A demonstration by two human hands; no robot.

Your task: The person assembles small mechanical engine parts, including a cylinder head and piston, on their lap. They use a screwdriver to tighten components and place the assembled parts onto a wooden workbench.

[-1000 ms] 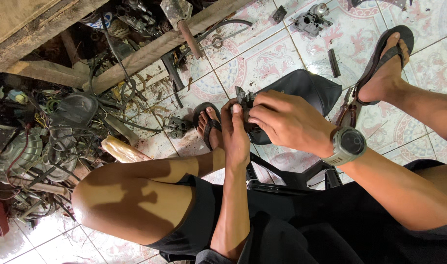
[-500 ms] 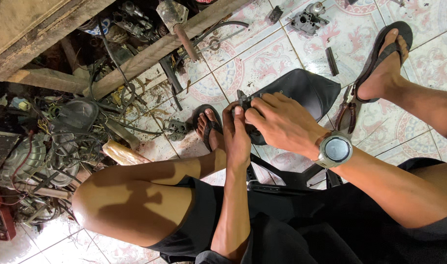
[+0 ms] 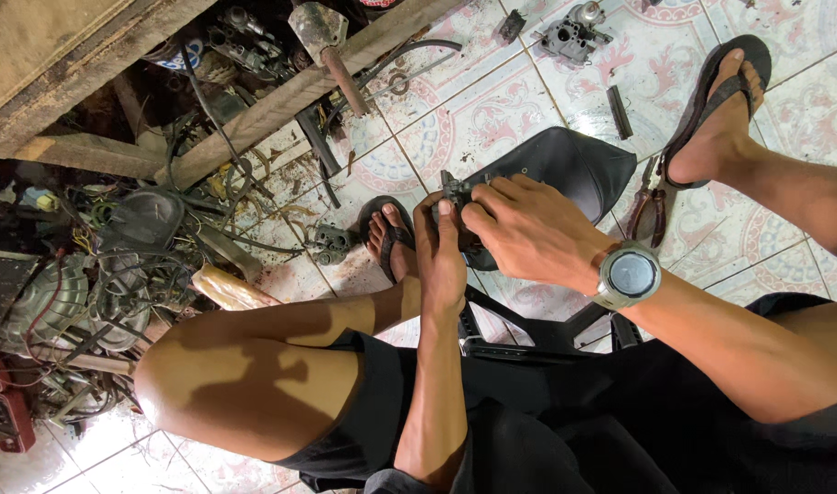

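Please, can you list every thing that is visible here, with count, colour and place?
small metal part: one, dark grey, held between both hands
seat cover: one, black, on the tiles behind the hands
pliers: one, red handles, on the tiles beside the far foot
carburettor: one, grey, top of the floor
flat bar: one, dark, near the carburettor
wooden beams: several, brown, top left
wires and engine parts: many, dark, left pile
sandals: two, black, on the feet
wristwatch: one, grey, right wrist
left hand: fingers on the part
right hand: fingers on the part
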